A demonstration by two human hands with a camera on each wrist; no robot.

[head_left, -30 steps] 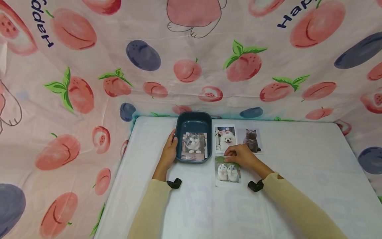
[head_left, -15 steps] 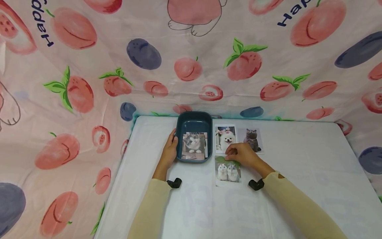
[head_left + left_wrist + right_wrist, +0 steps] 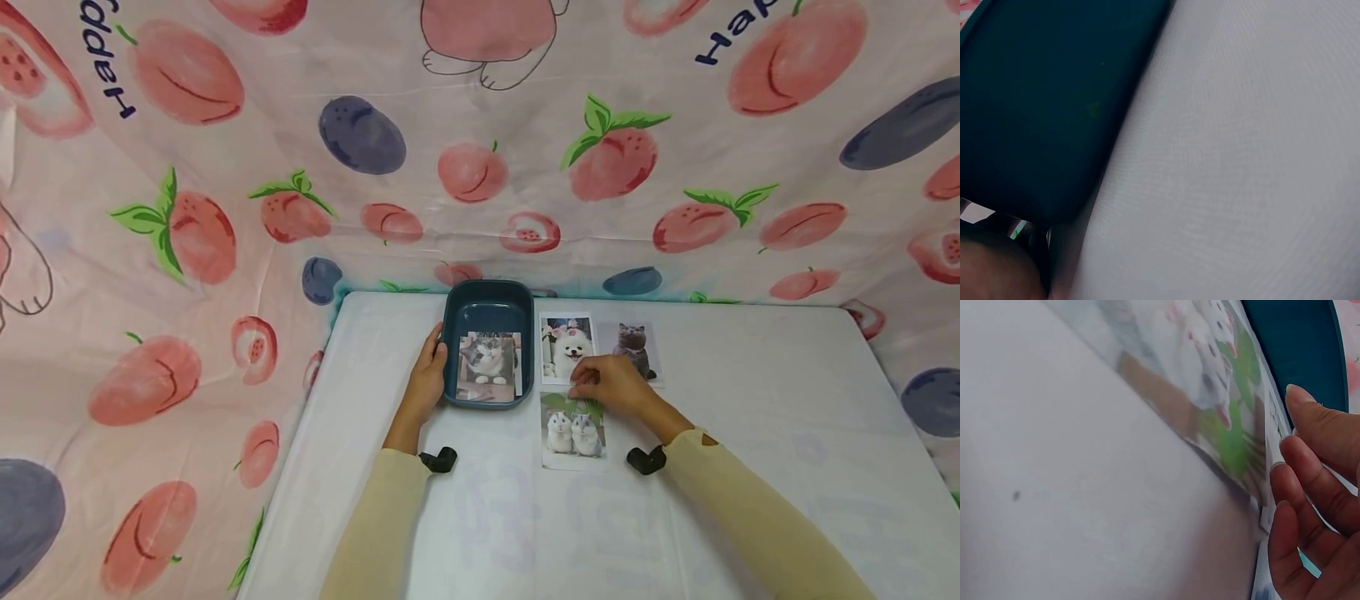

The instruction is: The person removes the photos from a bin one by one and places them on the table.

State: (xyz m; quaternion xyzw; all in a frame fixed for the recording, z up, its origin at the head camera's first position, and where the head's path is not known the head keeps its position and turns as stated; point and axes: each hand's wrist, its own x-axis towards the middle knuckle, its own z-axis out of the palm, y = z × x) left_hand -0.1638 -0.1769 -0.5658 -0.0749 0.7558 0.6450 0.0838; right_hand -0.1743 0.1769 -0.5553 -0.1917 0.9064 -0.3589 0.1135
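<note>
In the head view my left hand (image 3: 425,379) rests against the left wall of a dark teal tray (image 3: 487,304), fingers lying along its outside. Inside the tray lies a photo of a grey-and-white cat (image 3: 486,367) on top of others. My right hand (image 3: 618,387) hovers at the top edge of a photo of two white hamsters (image 3: 572,433), which lies flat on the table. In the right wrist view its fingers (image 3: 1300,469) are loosely bent, thumb apart from them, nothing between. Above that photo lies a white dog photo (image 3: 567,346), partly covered by the right hand.
A dark grey cat photo (image 3: 633,342) lies right of the dog photo, its lower part near the right hand. The white table (image 3: 750,433) ends at a fruit-patterned cloth (image 3: 525,167) hanging behind and to the left.
My right hand has let go of the hamster photo's top edge and drifted slightly up and right. The left hand, the tray and the photos stay in place.
</note>
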